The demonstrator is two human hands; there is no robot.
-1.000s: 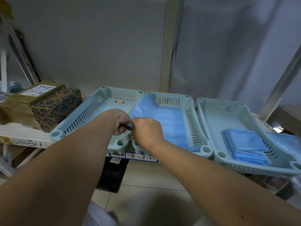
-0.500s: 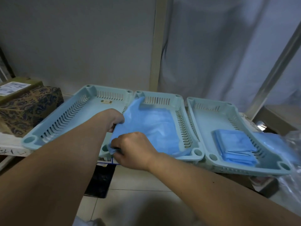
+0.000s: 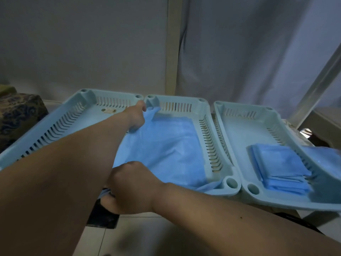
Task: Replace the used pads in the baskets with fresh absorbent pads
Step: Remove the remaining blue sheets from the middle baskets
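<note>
Lengthwise, the blue pad (image 3: pixel 166 150) spans the middle basket (image 3: pixel 228 183): left hand (image 3: pixel 136 117) pinches its far-left corner, right hand (image 3: pixel 129 187) grips its near-left corner.

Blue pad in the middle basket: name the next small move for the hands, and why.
Probably lay the held left edge down inside the middle basket. The left hand and right hand grip the blue pad, which rides up over the left wall.

No text can be read; a small sticker (image 3: pixel 109 110) on the left basket (image 3: pixel 55 130) is too blurred.
</note>
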